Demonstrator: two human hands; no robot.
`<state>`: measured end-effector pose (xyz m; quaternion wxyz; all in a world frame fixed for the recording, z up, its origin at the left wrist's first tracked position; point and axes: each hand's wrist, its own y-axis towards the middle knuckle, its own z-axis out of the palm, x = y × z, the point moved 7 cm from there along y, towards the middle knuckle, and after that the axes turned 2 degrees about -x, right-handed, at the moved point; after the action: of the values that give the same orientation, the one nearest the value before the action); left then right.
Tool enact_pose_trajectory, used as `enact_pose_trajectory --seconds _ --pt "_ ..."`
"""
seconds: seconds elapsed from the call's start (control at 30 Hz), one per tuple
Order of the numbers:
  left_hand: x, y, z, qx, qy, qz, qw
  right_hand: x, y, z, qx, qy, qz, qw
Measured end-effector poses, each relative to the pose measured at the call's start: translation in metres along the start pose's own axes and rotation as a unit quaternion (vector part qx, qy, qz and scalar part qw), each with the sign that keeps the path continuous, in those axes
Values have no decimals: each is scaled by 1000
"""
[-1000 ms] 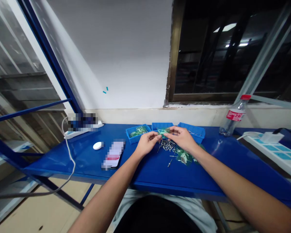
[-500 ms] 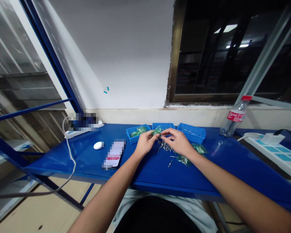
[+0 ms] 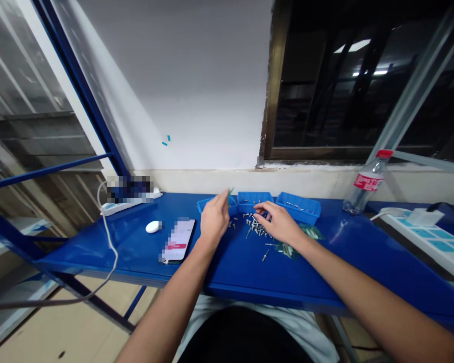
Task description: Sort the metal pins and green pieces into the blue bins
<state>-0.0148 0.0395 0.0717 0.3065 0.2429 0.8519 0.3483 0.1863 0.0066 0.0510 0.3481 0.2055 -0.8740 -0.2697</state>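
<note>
My left hand [image 3: 215, 216] is over the left blue tray [image 3: 202, 204], its fingers pressed together on a small green plastic bag [image 3: 231, 192], of which only a corner shows. My right hand [image 3: 274, 220] hovers at the pile of metal rivets [image 3: 258, 229], thumb and fingers apart and nothing visible between them. One loose rivet [image 3: 265, 255] lies nearer the front edge. Beside my right wrist are green bags with rivets in them [image 3: 286, 249], partly covered by my forearm.
Behind the pile stand a middle blue tray [image 3: 255, 195] and a right blue tray [image 3: 306, 205] with rivets. A phone [image 3: 181, 239] and a white oval case [image 3: 152, 227] lie left. A bottle [image 3: 366, 184] and a power strip [image 3: 431, 237] are on the right.
My left hand has moved left, away from my right hand, carrying the green bag to the left tray. My right hand has stayed near the pile, its fingers now off the bag.
</note>
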Motion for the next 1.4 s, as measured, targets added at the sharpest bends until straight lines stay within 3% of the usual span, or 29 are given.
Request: enact_pose_trajectory --seconds 0.13,0.37,0.57,0.7,0.9,1.1,1.27,1.4 --pt "22 -2 0 9 154 -50 987 -1 -2 1 50 -91 -59 993" --pt "26 -8 10 70 198 -94 973 3 -5 21 108 -103 -114 982" --pt "18 -6 1 -13 160 -65 985 5 4 40 128 -84 -125 980" --pt "-2 -2 -1 -29 82 9 996 -2 8 43 115 -84 -112 983" --pt "-32 -6 19 89 -37 112 989 -4 8 42 101 -67 -66 990" --pt "-30 -12 34 143 -119 97 978 4 9 29 46 4 -34 998" --pt "-26 -10 37 159 -141 45 976 7 9 12 -36 40 -12 998" --pt "-27 -9 35 165 -166 1 972 14 7 4 -58 53 -15 997"
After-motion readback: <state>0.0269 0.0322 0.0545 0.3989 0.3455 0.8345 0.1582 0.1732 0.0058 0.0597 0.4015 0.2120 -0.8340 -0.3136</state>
